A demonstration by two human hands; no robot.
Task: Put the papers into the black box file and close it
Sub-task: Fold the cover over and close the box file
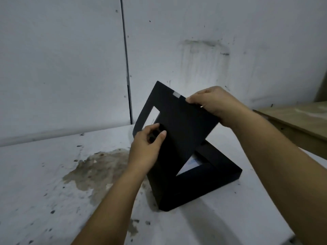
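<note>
A black box file (192,184) lies on the white table (44,183), its lid (182,124) raised at a slant above the tray. White papers (192,164) show inside through the gap under the lid. My left hand (146,147) grips the lid's left edge, thumb on the dark face by the finger hole. My right hand (215,103) pinches the lid's upper right edge. A black flap (150,103) with a small grey patch folds away behind the lid.
A brownish stain (99,167) marks the table left of the box. A grey-white wall (70,59) stands close behind. A wooden bench or board (300,121) juts in at the right.
</note>
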